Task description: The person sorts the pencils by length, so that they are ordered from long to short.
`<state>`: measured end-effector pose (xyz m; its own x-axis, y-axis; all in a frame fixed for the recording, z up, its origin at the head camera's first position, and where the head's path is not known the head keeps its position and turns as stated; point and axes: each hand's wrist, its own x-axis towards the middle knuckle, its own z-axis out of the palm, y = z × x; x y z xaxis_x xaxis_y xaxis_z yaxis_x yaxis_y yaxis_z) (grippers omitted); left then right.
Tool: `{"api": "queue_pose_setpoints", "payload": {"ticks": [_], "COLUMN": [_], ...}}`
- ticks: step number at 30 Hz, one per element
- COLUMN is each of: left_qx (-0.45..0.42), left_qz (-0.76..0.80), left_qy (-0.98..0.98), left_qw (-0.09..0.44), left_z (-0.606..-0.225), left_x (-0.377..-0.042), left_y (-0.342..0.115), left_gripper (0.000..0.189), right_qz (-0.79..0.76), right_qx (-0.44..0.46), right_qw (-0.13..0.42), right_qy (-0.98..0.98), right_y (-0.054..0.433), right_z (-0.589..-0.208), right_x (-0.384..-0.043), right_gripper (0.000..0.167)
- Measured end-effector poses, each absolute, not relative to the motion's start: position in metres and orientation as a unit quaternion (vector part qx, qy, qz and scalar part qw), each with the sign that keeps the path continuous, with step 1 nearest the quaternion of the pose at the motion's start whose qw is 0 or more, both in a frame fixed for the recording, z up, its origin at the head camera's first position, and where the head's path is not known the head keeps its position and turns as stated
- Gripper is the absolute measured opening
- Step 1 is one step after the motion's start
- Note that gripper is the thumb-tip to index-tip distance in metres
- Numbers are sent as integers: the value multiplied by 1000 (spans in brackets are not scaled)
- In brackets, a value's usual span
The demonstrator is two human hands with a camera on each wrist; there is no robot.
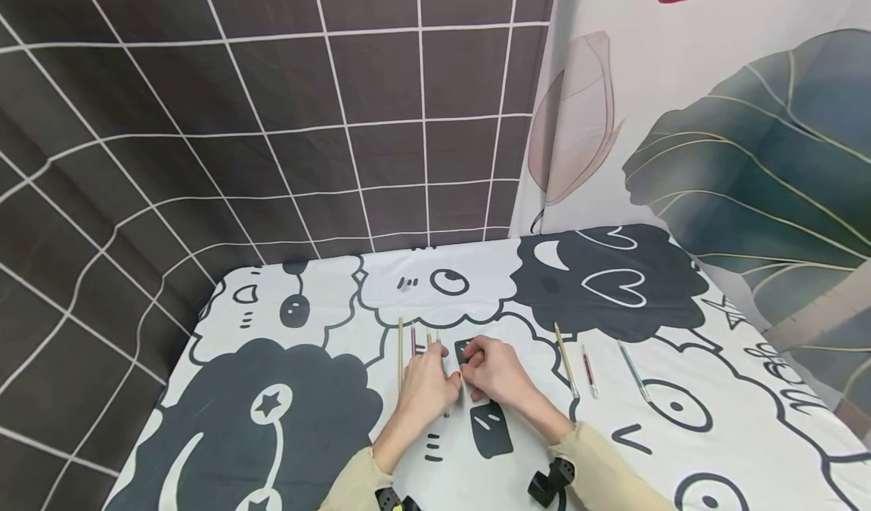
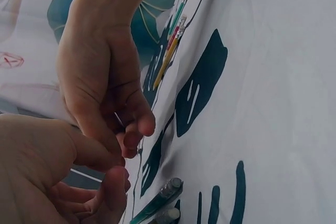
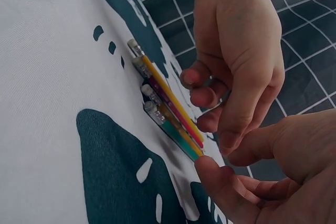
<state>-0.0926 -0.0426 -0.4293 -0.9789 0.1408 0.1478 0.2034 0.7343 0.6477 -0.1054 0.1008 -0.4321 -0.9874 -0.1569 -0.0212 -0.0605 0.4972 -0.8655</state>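
Note:
My left hand [image 1: 429,382] and right hand [image 1: 500,371] meet fingertip to fingertip low over the printed cloth. In the right wrist view, the left hand [image 3: 244,61] has its thumb and forefinger drawn together against the fingertips of the right hand [image 3: 294,156]. I cannot tell whether something small is pinched there. Beside and partly behind the left hand lie several pencils with erasers: a yellow pencil [image 3: 170,95], a maroon pencil [image 3: 170,100], a second yellowish one and a teal pencil [image 3: 176,135]. The left wrist view shows the teal pencil's eraser end [image 2: 170,186] close below the hands.
Right of the hands, a yellow pencil [image 1: 565,360], a red pencil [image 1: 588,373] and a teal pencil [image 1: 634,373] lie spaced apart. A black-and-white cartoon cloth [image 1: 449,481] covers the table. Behind it hangs a dark grid curtain [image 1: 381,156], with a leaf-print one [image 1: 769,156] at right.

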Motion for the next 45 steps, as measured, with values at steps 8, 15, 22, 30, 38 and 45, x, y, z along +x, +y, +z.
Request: {"api": "queue_pose_setpoints", "payload": {"ticks": [8,15,22,30,38,45], "left_qx": [-90,-111,-116,-114,-112,-120], "left_qz": [-379,-395,-411,-422,-440,-433], "left_qy": [-920,-911,-903,-897,-890,-891], "left_qw": [33,36,39,71,53,62], "left_z": [-428,-428,-428,-429,-430,-431], "left_x": [-92,-93,-95,-97,-96,-97], "left_y": [-40,-34,-28,-21,-14,-9], "left_gripper": [32,31,29,24,25,24], "right_qz": [-505,-511,-499,-495,-492,-507], "right_qx": [-57,-40,-26,-12,-4,0], "right_qw": [34,24,20,10,9,16], "right_qy": [861,858,866,869,871,862], "right_y": [111,123,132,140,148,157], "right_z": [-430,-428,-425,-423,-424,-420], "right_x": [-103,-100,-96,-94,-93,-92], "right_gripper": [14,14,15,15,15,16]}}
